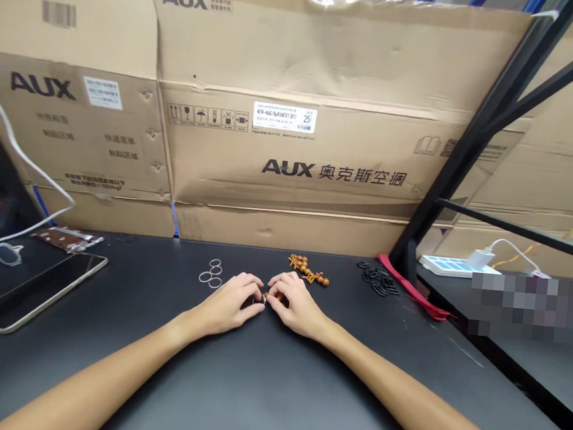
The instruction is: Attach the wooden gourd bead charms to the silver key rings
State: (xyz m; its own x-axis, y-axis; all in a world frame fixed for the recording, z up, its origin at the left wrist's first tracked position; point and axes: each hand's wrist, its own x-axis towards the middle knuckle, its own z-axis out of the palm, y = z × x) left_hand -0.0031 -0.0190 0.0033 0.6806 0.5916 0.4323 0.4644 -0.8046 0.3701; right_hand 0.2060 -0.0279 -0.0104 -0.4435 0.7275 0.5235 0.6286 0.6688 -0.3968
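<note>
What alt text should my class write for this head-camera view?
The left hand and right hand pinch small wooden beads together on a black table. Metal rings, black rings and more wooden beads lie nearby, before stacked AUX cardboard boxes.

A gap runs between the metal rings (212, 273) and wooden beads (308, 269) on the far tabletop; black rings (378, 278) and a red strap (411, 286) obstruct the right.

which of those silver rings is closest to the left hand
The lowest ring in the cluster sits closest to the left hand; the other rings lie farther away, above and left of it.
</note>
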